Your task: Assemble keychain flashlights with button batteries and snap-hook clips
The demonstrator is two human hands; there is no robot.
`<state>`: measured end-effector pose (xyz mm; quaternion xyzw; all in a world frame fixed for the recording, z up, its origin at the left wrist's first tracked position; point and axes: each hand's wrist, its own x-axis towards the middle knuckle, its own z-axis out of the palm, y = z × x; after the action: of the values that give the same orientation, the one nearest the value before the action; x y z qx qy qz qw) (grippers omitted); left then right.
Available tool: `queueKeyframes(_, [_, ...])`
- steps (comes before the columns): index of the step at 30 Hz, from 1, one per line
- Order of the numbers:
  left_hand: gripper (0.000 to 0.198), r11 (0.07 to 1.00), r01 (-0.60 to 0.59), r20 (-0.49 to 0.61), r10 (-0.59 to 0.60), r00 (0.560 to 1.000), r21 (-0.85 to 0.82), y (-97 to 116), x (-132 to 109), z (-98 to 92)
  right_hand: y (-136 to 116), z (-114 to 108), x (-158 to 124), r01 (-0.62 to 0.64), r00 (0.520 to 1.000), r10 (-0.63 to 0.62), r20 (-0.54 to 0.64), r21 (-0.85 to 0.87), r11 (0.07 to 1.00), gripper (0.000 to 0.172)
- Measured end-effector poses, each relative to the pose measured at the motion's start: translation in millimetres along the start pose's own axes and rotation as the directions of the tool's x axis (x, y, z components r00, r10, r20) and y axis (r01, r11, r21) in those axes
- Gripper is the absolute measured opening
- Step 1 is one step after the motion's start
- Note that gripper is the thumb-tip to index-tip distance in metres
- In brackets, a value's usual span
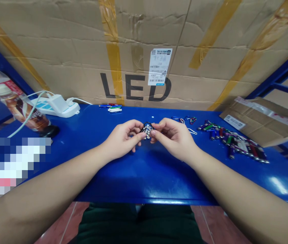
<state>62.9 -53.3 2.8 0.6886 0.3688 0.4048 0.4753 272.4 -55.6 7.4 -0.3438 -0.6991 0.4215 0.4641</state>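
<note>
Both my hands meet over the middle of the blue table point(144, 173). My left hand point(123, 139) and my right hand point(174, 137) pinch the same small object between their fingertips: a little silver keychain flashlight point(147, 130) with a dark clip ring on top. The fingers of both hands are curled and closed on it. A heap of several coloured keychain flashlights point(235, 142) lies to the right of my right hand. A few loose carabiner clips point(187, 121) lie just behind that hand.
Several finished flashlights point(113, 107) lie at the back by a big cardboard wall marked LED point(136, 88). A white power strip point(57, 105) and a plastic drink bottle point(19, 105) stand at the left. A flat cardboard box point(263, 118) sits at the right.
</note>
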Motion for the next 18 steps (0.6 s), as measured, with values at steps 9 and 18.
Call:
queueKeyframes(9, [0.026, 0.961, -0.152, 0.037, 0.148, 0.988, 0.231, 1.9, 1.2, -9.3, -14.3, -18.7, 3.7, 0.009, 0.997, -0.02, -0.071, -0.159, 0.987, 0.015])
queueKeyframes(18, [0.03, 0.923, -0.097, 0.16, 0.04, 0.986, 0.372, -1.2, 0.8, -14.9, -11.4, -57.9, 10.8, -0.053, 0.98, 0.015, -0.199, -0.187, 0.981, 0.005])
